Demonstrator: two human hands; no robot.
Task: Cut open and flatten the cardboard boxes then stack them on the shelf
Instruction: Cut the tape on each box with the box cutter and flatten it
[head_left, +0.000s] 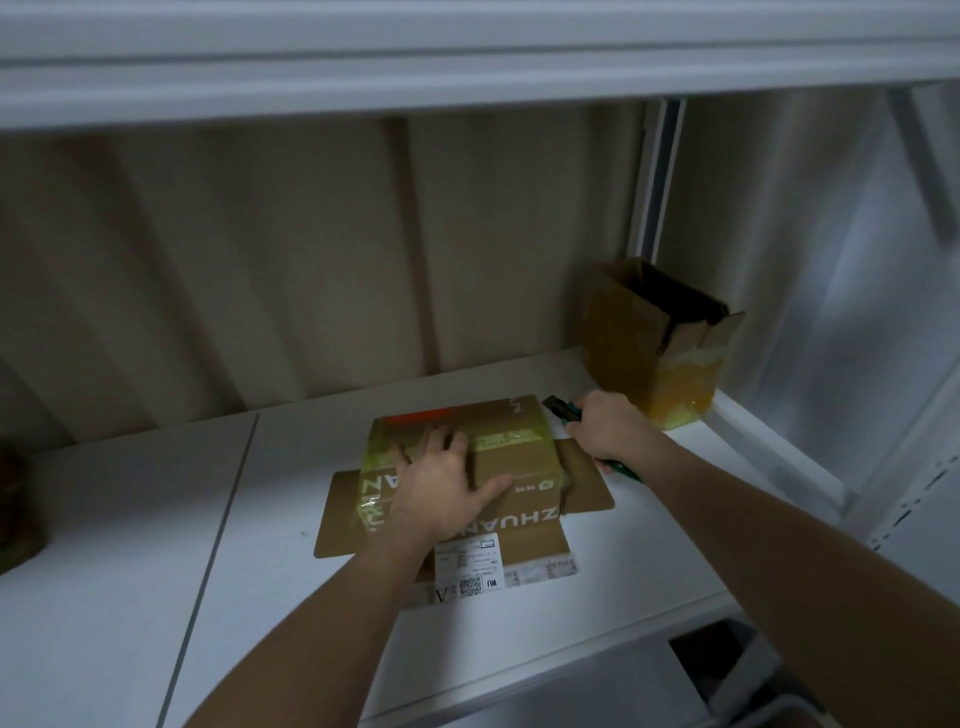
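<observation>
My left hand lies flat on top of the brown box, fingers spread and straight, the thumb stretched out toward the right along the lid. The box sits on the white shelf, about in the middle of the board, with its flaps folded out flat around it: one to the left of the box, one to the right, and one toward me that carries a white shipping label with a square code on it. Yellowish tape runs across the far part of the lid and down the left side of the box, and there is an orange patch at the far left corner of the lid.

My right hand is just to the right of the box, at its far right corner, fingers curled tightly around a cutter with a green handle. The dark tip of the cutter pokes out past my knuckles toward the far corner of the box; I cannot tell whether it touches the cardboard.

Farther right of the box, well apart from it and near the back corner of the shelf, a second box stands upright with its top open, its lower part wrapped in yellow tape. Beyond the box, a ribbed beige wall closes off the back of the shelf.
</observation>
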